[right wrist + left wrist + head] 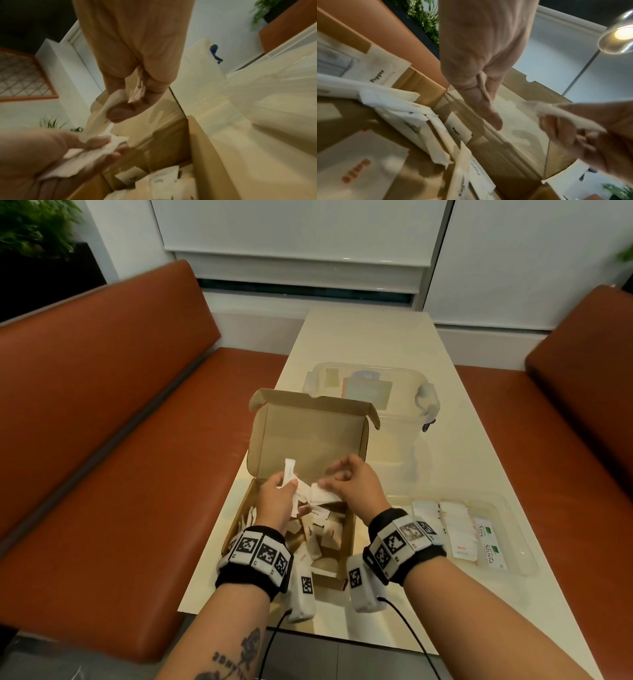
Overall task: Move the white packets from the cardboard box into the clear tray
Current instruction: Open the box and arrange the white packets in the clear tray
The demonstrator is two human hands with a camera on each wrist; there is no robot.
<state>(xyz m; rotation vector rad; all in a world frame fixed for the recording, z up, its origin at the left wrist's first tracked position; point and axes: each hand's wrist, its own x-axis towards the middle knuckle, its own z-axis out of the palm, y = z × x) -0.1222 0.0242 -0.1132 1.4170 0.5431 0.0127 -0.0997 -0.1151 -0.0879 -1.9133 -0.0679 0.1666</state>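
While cardboard box (337, 546) holds loose white packets (322, 537), both hands grip packets above; clear tray (520, 546) holds rows.

Head view: indoor light, moderate, warm cast. Table (442, 460) top shows soft sheen; centre sharp, straight edges bow toward the frame borders, corners darker. Box (310, 436) lid interior evenly lit, weak shadow under the hands.

Left wrist view: lamp (618, 36) at upper right, bulb blown out to glare. Strong barrel distortion. Left hand (481, 56) close to the lens, washed pale, soft. Right hand (594, 129) motion-blurred. Packets (412, 117) in the box moderately sharp, hard-edged shadows across them.

Right wrist view: dimmer, brownish, grainy. Right hand (135, 54) in shade. Left hand (51, 157) lower left, out of focus. Streaky glare on the table at right.
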